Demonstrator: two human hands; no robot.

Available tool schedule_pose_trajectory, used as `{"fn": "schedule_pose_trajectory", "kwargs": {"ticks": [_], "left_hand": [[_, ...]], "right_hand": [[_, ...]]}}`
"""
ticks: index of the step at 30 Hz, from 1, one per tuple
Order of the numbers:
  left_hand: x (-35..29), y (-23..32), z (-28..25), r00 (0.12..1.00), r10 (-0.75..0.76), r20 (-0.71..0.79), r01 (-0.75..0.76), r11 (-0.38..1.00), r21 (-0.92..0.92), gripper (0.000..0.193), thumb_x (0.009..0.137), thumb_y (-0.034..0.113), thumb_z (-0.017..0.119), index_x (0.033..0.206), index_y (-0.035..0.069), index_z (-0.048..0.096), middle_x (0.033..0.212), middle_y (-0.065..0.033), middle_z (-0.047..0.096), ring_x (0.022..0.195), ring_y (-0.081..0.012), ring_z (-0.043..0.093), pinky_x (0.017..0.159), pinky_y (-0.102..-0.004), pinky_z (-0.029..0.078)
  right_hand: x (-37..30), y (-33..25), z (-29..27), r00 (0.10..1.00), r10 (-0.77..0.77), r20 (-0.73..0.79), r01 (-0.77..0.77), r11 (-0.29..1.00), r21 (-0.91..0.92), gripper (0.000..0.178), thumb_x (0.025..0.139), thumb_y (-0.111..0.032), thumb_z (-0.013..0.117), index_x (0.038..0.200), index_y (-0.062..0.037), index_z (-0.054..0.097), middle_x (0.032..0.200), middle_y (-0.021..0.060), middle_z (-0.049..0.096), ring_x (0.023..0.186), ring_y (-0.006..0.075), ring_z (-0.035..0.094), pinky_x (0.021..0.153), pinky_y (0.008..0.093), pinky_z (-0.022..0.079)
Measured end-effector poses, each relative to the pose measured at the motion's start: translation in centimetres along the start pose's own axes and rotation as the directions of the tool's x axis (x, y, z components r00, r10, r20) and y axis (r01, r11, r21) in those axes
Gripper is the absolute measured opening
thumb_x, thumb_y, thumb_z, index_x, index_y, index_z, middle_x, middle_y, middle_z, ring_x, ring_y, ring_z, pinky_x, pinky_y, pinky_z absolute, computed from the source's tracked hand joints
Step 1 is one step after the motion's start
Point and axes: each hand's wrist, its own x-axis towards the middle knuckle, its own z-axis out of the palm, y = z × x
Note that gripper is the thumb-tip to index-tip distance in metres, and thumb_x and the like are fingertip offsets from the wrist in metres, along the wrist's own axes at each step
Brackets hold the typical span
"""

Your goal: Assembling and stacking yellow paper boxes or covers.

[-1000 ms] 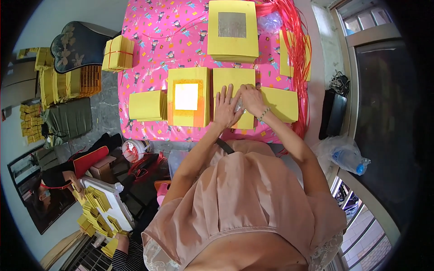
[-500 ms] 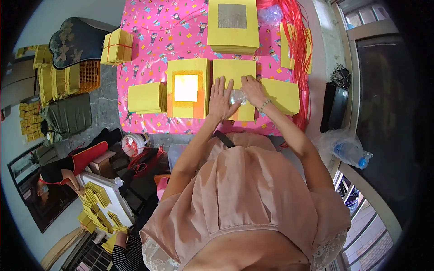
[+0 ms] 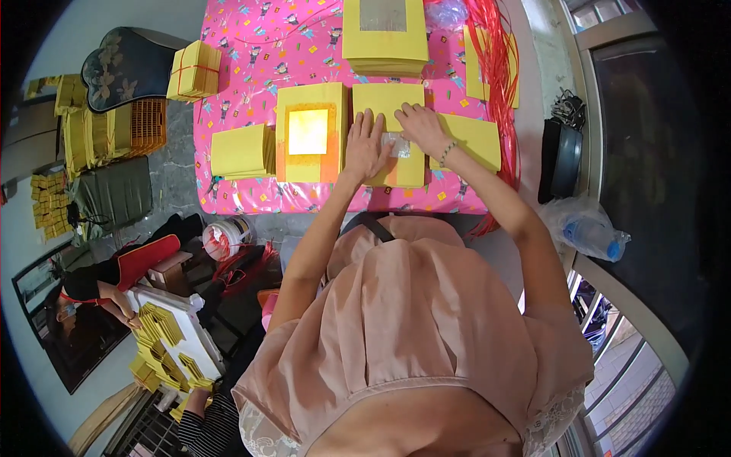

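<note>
Two bare hands on one yellow paper stack [image 3: 386,97], near edge of the pink-covered table [image 3: 255,196]. Shiny silvery square [image 3: 400,145] lies on its top sheet, between the hands. Left hand [image 3: 365,150]: laid on the paper, fingers extended and slightly spread, thumb at the square's left side. Right hand [image 3: 425,129]: fingers bent, tips down on the paper above the square; too small to tell if they pinch anything. Step in hand reads as setting and smoothing the square on the sheet. Next move likely calls for light, even pressure without skewing it. Neighbouring stack [image 3: 294,93] on the left bears a bright gold square inside an orange border.
</note>
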Motion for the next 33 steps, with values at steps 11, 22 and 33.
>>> {"fn": "schedule_pose_trajectory", "kwargs": {"ticks": [11,22,33], "left_hand": [[3.0,2.7,-2.8,0.918,-0.207,-0.338,0.117,0.956,-0.269,0.068,0.093,0.026,0.055,0.145,-0.005,0.024,0.147,-0.0356,0.022,0.138,-0.0496,0.018,0.113,-0.0534,0.018],[5.4,3.8,-5.9,0.768,-0.628,0.125,0.053,-0.132,-0.99,0.06,0.09,0.005,0.054,0.14,-0.003,0.021,0.109,-0.0142,0.059,0.091,-0.0235,0.063,0.082,-0.0388,0.056],[4.0,11.7,-0.1,0.901,-0.306,0.308,0.31,-0.045,-0.95,0.048,0.081,-0.002,0.06,0.128,0.001,0.048,0.099,-0.0076,0.067,0.083,-0.0132,0.065,0.069,-0.0265,0.053]], "right_hand": [[0.6,2.4,-2.3,0.957,-0.129,-0.259,0.133,0.991,-0.004,0.012,0.078,-0.015,0.063,0.077,-0.006,0.055,0.072,0.009,0.06,0.059,0.0252,0.064,0.05,0.0373,0.052],[-1.5,1.6,-8.2,0.87,-0.123,-0.477,0.171,0.984,0.057,0.02,0.077,-0.016,0.069,0.093,-0.0058,0.063,0.084,0.0075,0.063,0.074,0.0246,0.065,0.066,0.0359,0.052],[-14.7,4.9,-5.3,0.651,0.744,-0.148,-0.209,0.364,0.908,0.046,0.089,-0.018,0.066,0.125,-0.0006,0.044,0.1,0.0159,0.064,0.089,0.0286,0.066,0.08,0.0376,0.051]]}}
